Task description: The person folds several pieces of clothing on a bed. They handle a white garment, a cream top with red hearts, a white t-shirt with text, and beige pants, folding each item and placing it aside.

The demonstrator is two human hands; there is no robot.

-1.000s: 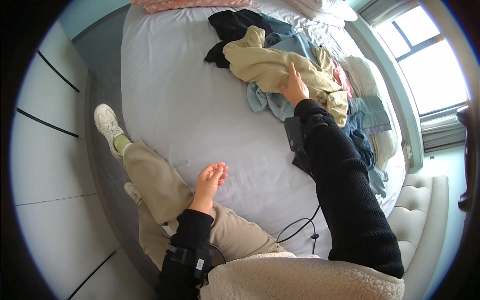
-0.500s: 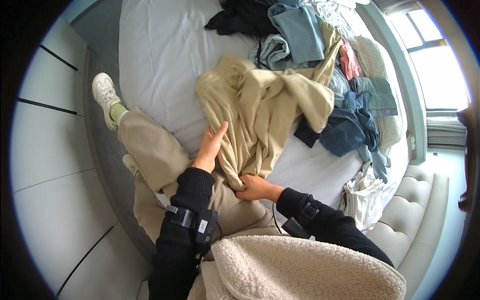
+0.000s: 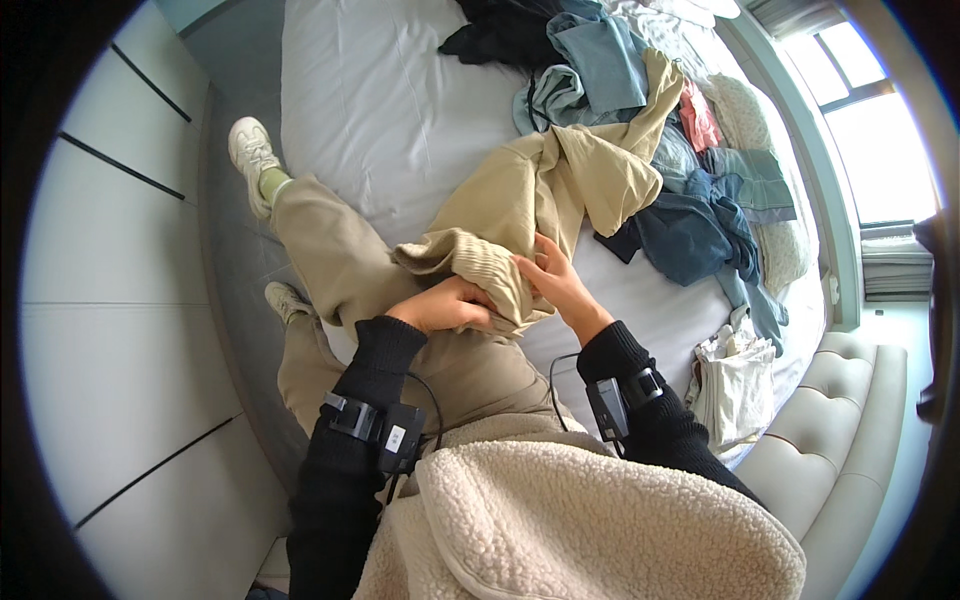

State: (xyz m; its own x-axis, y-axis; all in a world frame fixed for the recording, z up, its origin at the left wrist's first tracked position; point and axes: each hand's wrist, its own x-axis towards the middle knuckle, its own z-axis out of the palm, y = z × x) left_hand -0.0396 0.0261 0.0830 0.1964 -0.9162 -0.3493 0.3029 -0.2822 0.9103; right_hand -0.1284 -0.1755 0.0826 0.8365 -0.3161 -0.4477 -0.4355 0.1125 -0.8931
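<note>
A pair of khaki trousers (image 3: 490, 195) lies crumpled across the bed's near edge and my lap, its gathered elastic waistband (image 3: 480, 262) turned toward me. My left hand (image 3: 450, 305) is closed on the near side of the waistband, its fingertips partly hidden in the cloth. At the waistband's right side, my right hand (image 3: 560, 285) grips the fabric between thumb and fingers. One trouser leg (image 3: 655, 95) stretches away to the far right, and another folded part (image 3: 610, 185) flops over beside it.
Blue jeans and denim pieces (image 3: 690, 240) lie heaped right of the trousers, with black clothing (image 3: 500, 35) and grey-blue garments (image 3: 600, 65) beyond. A pink cloth (image 3: 698, 115) and folded white clothes (image 3: 735, 385) lie at the right. A tufted headboard (image 3: 815, 400) borders the bed; white cabinets (image 3: 120, 250) stand left.
The waistband has been pulled from the far left down toward my lap. My left hand has moved from the trousers' side to the waistband; my right hand has moved up and right.
</note>
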